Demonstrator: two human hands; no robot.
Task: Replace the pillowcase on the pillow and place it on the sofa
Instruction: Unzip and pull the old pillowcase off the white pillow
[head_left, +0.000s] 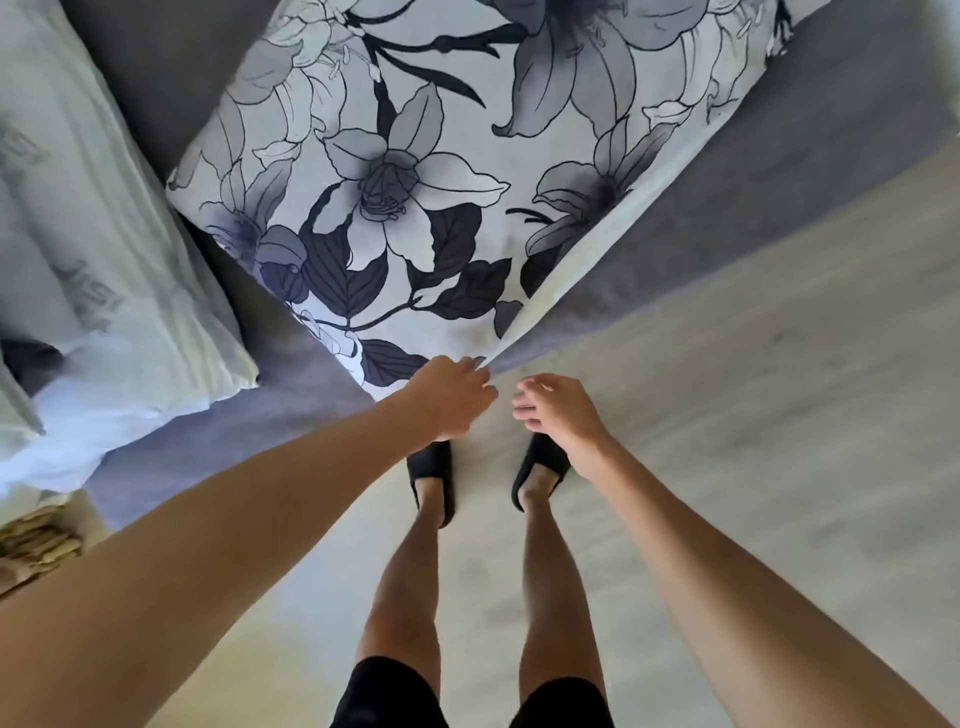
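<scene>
**Corner at the left fingertips**

Just beyond the left hand (457, 397), the white pillow in its grey-and-black lily-print pillowcase (415, 171) lies on the grey fabric sofa (810, 171), its near corner pinched by that hand's curled fingers. The pillow's long axis runs up and rightward, away from the hand. Beside it, the right hand (556, 410) hovers, loosely spread, holding nothing.

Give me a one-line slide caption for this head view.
Left hand grips the corner of the floral-cased pillow on the grey sofa; right hand hovers open beside it.
</scene>
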